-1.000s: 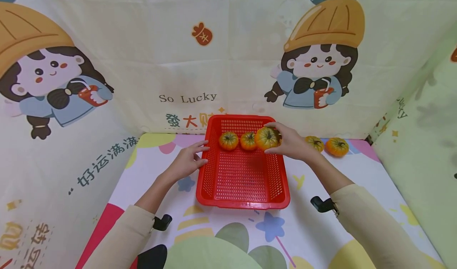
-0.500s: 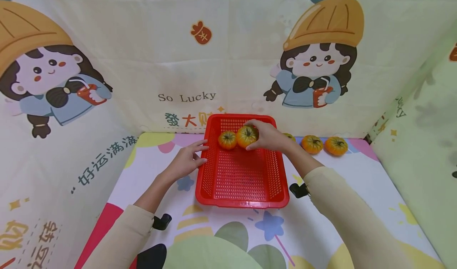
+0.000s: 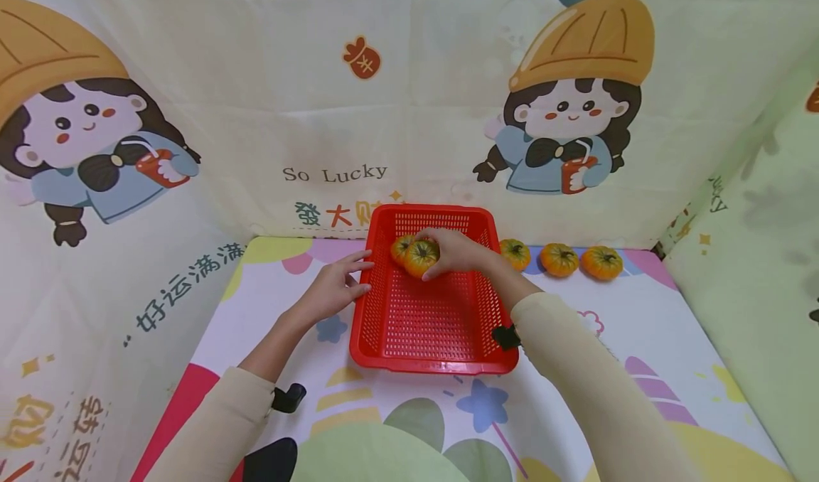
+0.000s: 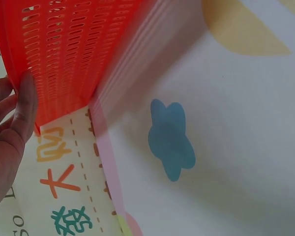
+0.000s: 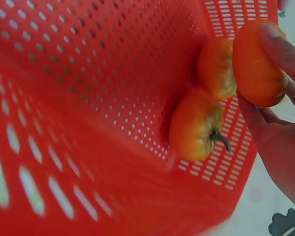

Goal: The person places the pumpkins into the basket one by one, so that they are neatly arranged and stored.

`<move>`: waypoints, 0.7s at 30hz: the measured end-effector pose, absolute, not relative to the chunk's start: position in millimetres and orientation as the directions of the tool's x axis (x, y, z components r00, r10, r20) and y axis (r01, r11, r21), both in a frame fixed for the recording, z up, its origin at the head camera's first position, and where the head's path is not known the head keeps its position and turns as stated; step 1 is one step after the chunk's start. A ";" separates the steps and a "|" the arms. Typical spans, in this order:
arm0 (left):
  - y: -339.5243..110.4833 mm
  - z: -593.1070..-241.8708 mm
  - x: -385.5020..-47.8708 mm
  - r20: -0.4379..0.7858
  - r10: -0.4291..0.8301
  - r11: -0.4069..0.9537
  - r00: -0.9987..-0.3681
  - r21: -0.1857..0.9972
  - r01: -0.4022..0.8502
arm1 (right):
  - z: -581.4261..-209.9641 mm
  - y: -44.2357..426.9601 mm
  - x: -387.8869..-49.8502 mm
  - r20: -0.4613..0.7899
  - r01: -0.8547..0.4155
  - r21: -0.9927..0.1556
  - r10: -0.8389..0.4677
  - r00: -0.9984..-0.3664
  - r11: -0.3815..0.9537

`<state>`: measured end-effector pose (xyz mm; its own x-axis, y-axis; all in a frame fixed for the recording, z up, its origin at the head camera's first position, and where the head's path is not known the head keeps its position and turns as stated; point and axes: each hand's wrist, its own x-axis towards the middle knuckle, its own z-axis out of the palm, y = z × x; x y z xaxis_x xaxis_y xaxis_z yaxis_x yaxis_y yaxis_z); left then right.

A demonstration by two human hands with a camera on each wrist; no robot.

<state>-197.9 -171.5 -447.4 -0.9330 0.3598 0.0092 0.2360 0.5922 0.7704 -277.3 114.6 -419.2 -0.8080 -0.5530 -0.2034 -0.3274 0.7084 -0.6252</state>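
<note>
A small orange pumpkin [image 3: 421, 257] with a greenish top is gripped between thumb and fingers of my right hand [image 3: 453, 250], over the red plastic basket [image 3: 435, 367]. Behind it at the left lies another pumpkin [image 3: 400, 249], partly covered. The right wrist view shows two pumpkins on the basket bottom, the nearer pumpkin [image 5: 196, 127] with a curved stem; my right hand hides it in the head view. My left hand [image 3: 329, 290] holds the basket's left rim. In the left wrist view its thumb [image 4: 25, 101] lies against the outer wall, fingers past the rim.
To the right of the basket, three more pumpkins stand in a row along the table's back edge: a near one [image 3: 515, 254], a middle one [image 3: 559, 260] and a far one [image 3: 601, 263]. A printed cloth [image 3: 448, 112] hangs right behind the table.
My right hand has carried the pumpkin leftward across the basket and slightly nearer me, covering one pumpkin in it and uncovering one on the table. The left hand has stayed at the rim.
</note>
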 end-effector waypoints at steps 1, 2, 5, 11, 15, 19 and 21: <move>-171.2 -446.6 -197.6 0.009 0.360 0.593 -0.933 0.770 0.236 | -420.6 112.4 -277.5 -0.212 -0.332 -0.621 -0.560 -0.801 0.710; -171.3 -446.5 -198.0 0.010 0.361 0.594 -0.932 0.768 0.239 | -421.8 110.4 -277.6 -0.218 -0.339 -0.618 -0.569 -0.793 0.709; -171.5 -445.9 -198.3 0.009 0.365 0.599 -0.931 0.764 0.242 | -425.7 105.3 -277.6 -0.226 -0.366 -0.607 -0.595 -0.772 0.705; -171.3 -445.5 -197.6 0.011 0.368 0.602 -0.930 0.759 0.248 | -434.6 100.4 -275.8 -0.273 -0.364 -0.608 -0.617 -0.738 0.706; -171.8 -446.4 -197.5 0.013 0.370 0.602 -0.929 0.758 0.250 | -440.1 96.4 -274.3 -0.315 -0.339 -0.612 -0.614 -0.724 0.714; -171.3 -447.0 -197.5 0.006 0.367 0.603 -0.930 0.760 0.243 | -445.7 93.0 -273.9 -0.334 -0.346 -0.589 -0.610 -0.719 0.730; -171.1 -447.1 -197.2 0.004 0.362 0.604 -0.932 0.760 0.238 | -448.1 91.4 -273.6 -0.343 -0.350 -0.577 -0.608 -0.716 0.738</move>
